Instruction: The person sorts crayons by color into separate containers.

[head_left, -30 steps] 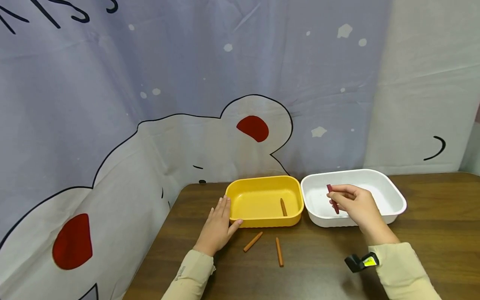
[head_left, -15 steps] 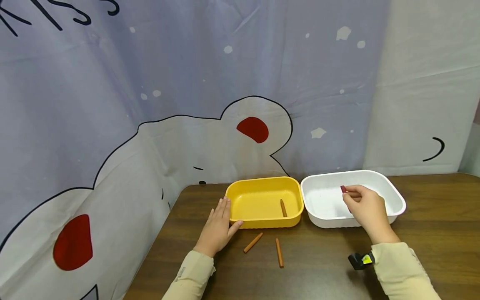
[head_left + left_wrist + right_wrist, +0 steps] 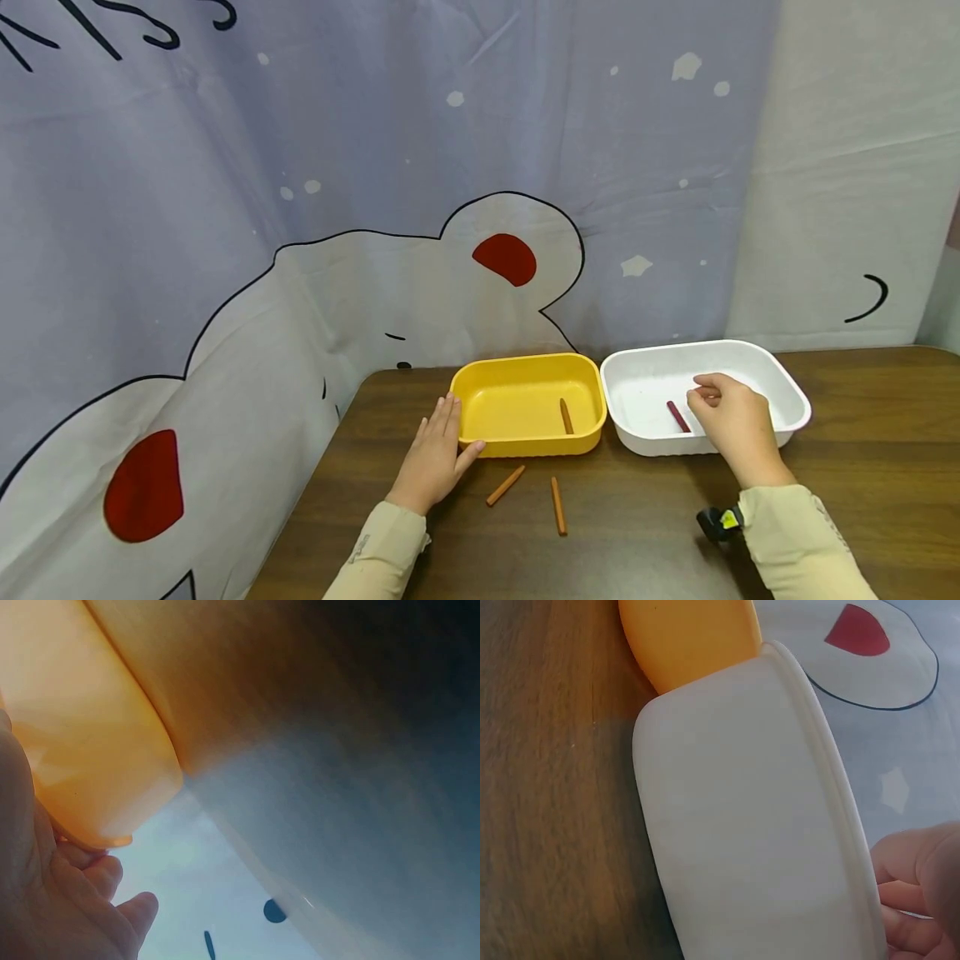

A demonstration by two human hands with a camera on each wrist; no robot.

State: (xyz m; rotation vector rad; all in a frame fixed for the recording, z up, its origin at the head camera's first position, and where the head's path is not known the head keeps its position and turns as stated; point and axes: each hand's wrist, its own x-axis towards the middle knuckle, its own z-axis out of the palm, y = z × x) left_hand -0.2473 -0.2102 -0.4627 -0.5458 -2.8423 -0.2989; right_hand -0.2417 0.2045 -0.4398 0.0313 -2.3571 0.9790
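My left hand (image 3: 433,454) lies against the left side of a yellow tray (image 3: 517,364), fingers straight along its rim and thumb at the front corner. Inside that tray is one brown-orange crayon (image 3: 566,416). Above the white tray (image 3: 637,443) hovers my right hand (image 3: 735,421), its fingers loosely bent with nothing between them. A dark red crayon (image 3: 678,417) lies on the white tray's floor, left of those fingertips. The left wrist view has the yellow tray's outer wall (image 3: 112,750) beside my fingers; the right wrist view has the white tray's outer wall (image 3: 742,787).
Two orange crayons, a slanted one (image 3: 506,485) and a nearly upright one (image 3: 558,506), lie on the wooden table (image 3: 630,542) before the yellow tray. Both trays stand side by side near the back edge. A printed curtain (image 3: 375,167) hangs behind.
My right hand has moved slightly right and let go of the dark red crayon, which now lies in the white tray. The left hand has stayed put.
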